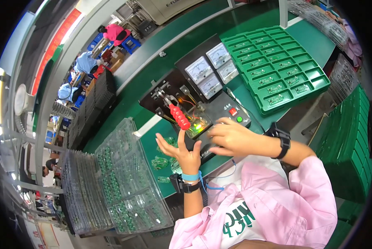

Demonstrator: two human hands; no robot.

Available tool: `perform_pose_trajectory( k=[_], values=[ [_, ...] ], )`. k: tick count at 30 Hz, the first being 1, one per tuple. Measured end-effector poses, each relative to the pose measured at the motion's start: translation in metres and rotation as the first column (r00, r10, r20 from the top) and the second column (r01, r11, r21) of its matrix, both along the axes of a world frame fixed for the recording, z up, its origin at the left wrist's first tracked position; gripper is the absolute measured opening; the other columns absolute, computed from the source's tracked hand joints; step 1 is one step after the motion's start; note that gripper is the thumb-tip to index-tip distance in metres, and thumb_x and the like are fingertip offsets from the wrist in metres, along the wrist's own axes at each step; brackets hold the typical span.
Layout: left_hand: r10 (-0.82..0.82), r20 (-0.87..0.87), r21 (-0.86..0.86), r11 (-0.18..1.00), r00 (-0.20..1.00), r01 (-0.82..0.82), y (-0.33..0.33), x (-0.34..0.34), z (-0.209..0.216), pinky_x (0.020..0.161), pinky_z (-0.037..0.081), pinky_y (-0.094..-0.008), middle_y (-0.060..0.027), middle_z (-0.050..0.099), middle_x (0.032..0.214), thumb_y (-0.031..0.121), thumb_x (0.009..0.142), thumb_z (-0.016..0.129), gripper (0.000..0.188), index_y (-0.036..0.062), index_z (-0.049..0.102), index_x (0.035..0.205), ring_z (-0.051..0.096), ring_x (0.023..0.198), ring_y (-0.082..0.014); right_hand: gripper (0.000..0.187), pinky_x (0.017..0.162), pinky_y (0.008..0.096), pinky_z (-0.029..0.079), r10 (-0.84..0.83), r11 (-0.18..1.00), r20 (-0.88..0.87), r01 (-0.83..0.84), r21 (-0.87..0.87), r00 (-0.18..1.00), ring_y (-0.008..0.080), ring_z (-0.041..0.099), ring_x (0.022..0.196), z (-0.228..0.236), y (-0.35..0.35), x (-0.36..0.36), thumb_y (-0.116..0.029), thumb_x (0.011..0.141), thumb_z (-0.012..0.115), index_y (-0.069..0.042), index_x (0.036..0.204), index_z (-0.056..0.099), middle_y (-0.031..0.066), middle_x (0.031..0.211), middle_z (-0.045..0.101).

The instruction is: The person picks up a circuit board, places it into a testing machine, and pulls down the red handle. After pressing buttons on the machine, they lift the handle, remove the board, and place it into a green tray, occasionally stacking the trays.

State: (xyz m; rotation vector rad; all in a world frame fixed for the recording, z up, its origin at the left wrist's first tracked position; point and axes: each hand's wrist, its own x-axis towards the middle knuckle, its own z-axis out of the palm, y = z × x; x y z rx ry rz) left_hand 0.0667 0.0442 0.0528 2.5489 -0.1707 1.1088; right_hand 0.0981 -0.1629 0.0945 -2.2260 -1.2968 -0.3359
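Note:
A red ribbed handle (179, 117) belongs to a metal toggle clamp on a black test fixture (157, 99). My left hand (186, 155) is open, its fingers spread, and the index fingertip meets the handle's lower end. Beneath the clamp, a small circuit board (198, 128) sits in the fixture with a yellow-green light glowing. My right hand (231, 137) hovers at the fixture's front right, its fingers bent and slightly apart; I see nothing in them. Beyond it, a black control box (223, 108) carries a red switch (233, 111) and a green button (240, 119).
Panel meters (198, 69) stand behind the fixture. A green compartment tray (265, 107) of circuit boards lies at the far right, and stacked green trays (343, 145) are at the right. Loose boards (159, 162) lie left of my left hand, beside clear plastic trays (130, 174).

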Motion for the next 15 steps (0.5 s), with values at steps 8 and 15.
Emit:
perform_pose_trajectory(
  k=[8,15],
  values=[
    [0.087,0.013,-0.189,0.978,0.996,-0.083,0.001,-0.015,0.016,0.111,0.014,-0.0590,-0.0191,0.014,0.156,0.038,0.089,0.064,0.056,0.0154,0.048,0.137,0.014,0.142,-0.0426,0.043,0.103,0.0507,0.036,0.018,0.813,0.527,-0.320,0.487,0.849,0.0288,0.052,0.124,0.115,0.092,0.113,-0.021,0.084,0.067,-0.006,0.123,0.056,0.0102,0.136,0.053],
    [0.306,-0.407,0.125,0.952,0.861,-0.280,0.092,-0.032,0.014,0.105,0.029,-0.0558,-0.0123,0.053,0.133,0.023,0.088,0.066,0.033,0.0086,0.060,0.118,0.050,0.122,-0.0329,0.028,0.056,0.0352,0.048,0.216,0.901,0.427,-0.347,0.259,0.878,0.0252,0.065,0.070,0.054,0.032,0.053,-0.017,0.081,0.065,-0.002,0.105,0.062,0.0097,0.078,0.064]
  ],
)
